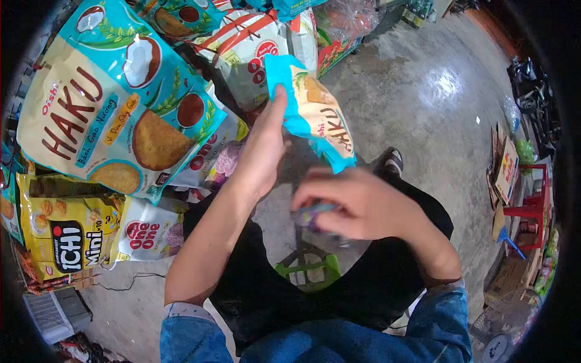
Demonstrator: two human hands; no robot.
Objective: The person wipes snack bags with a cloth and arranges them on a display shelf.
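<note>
My left hand (260, 151) is raised and grips a blue Haku snack bag (315, 112) by its upper left edge, holding it tilted in front of me. My right hand (357, 202) is lower, just under the bag, with its fingers curled around a small object with blue and purple on it (311, 213); blur hides what it is. Both forearms come out of blue denim sleeves. My legs in black trousers straddle a green plastic stool (308, 269).
A wall of snack bags fills the left: a large Haku bag (115, 97), a yellow Ichi Mini bag (69, 233), One One bags (148, 233) and sacks (248, 54) behind. Bare concrete floor (423, 85) lies to the right, with a red stool (532, 202) and cardboard beyond.
</note>
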